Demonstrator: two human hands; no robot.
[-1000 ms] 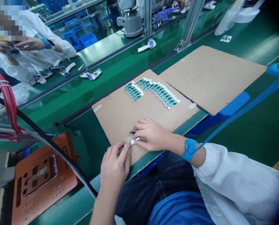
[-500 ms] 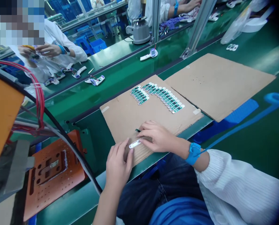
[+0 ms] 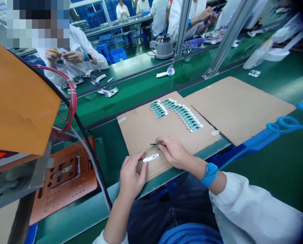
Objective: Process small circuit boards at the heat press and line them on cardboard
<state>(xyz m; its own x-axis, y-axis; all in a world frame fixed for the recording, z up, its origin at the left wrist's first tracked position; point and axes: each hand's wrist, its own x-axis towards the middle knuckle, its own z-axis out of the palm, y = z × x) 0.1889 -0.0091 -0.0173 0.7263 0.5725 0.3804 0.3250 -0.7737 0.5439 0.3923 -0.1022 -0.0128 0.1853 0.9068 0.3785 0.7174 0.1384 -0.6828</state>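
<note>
Between the thumb and fingers of my left hand [image 3: 131, 174] is one end of a slim white plastic plate [image 3: 152, 157] with a cut-out and rounded ends. My right hand [image 3: 172, 152] pinches a small green circuit board [image 3: 154, 144], seen nearly edge-on, just above and apart from the white plate. Both hands are over the near part of a cardboard sheet [image 3: 138, 127]. Farther back on it lie a short row of white plates with green circuit boards [image 3: 158, 110] and a longer row of the same kind [image 3: 186, 117].
An orange perforated metal plate [image 3: 64, 196] and an orange machine housing [image 3: 21, 98] stand at left, with a black cable [image 3: 86, 145] hanging in front. A second cardboard sheet [image 3: 239, 108] lies right. A coiled blue cord [image 3: 248, 159] runs from my right wristband. A co-worker's hands [image 3: 70, 57] are across the bench.
My right hand has drawn back from the white plate with the circuit board, leaving the plate in my left hand fully in sight. The camera view has shifted.
</note>
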